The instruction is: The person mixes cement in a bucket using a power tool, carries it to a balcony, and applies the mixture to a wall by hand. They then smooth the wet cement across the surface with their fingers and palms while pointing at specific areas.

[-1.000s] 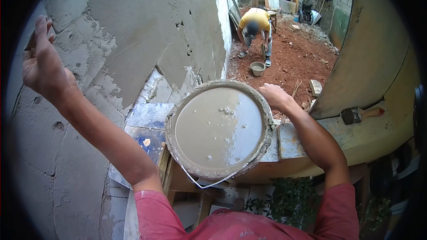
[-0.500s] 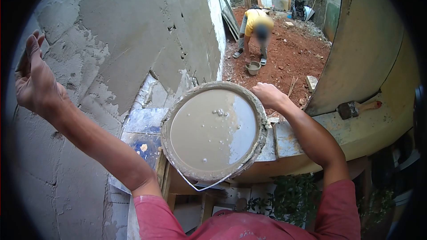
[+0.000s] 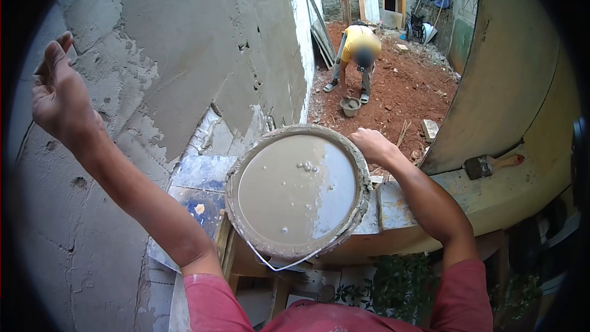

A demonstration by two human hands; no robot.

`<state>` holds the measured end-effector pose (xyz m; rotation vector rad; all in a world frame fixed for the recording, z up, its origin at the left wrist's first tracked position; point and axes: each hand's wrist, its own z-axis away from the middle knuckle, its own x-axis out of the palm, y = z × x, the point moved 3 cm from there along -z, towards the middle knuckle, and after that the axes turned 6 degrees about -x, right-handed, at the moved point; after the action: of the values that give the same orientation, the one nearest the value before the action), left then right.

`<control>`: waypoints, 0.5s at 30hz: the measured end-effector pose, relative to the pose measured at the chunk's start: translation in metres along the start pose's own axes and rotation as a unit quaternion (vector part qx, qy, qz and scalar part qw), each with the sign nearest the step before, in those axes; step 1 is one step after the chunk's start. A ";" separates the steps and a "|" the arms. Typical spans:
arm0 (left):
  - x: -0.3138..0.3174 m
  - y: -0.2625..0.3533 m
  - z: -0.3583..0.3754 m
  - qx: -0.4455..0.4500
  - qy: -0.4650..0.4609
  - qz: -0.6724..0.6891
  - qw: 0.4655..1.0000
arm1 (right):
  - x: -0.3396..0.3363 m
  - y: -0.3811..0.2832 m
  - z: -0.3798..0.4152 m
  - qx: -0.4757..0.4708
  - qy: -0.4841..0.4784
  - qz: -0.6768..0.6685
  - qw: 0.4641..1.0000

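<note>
My left hand (image 3: 64, 95) is raised at the far left, close to the wall (image 3: 184, 43) of partly smoothed grey plaster. Its fingers are stretched out and partly bent, and I see nothing held in it. My right hand (image 3: 373, 146) is closed in a fist just beyond the right rim of a bucket. What its fingers hold, if anything, is hidden. The mortar-crusted bucket (image 3: 232, 200) stands upright in front of me, filled with wet grey-brown slurry (image 3: 283, 190) with bubbles on top. Its wire handle (image 3: 273, 267) hangs down on my side.
A brush (image 3: 491, 165) lies on the yellow ledge (image 3: 479, 193) at right. Stained boards (image 3: 196, 200) sit left of the bucket. Below, a person in a yellow shirt (image 3: 356, 43) bends over a small bucket (image 3: 350, 106) on red soil. Plants (image 3: 399, 283) grow beneath the ledge.
The view has shifted, so the bucket and ledge sit slightly lower. My left hand appears a little further right. The person below has a hand above the small bucket, no longer at its rim.
</note>
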<state>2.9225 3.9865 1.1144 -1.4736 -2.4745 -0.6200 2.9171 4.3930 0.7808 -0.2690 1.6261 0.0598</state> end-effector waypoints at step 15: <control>0.000 -0.001 0.002 -0.042 -0.032 0.056 0.997 | -0.006 -0.005 0.002 0.007 -0.007 0.011 1.000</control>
<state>2.9217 3.9869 1.1120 -1.6754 -2.4186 -0.6743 2.9204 4.3895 0.7868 -0.2381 1.6151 0.0670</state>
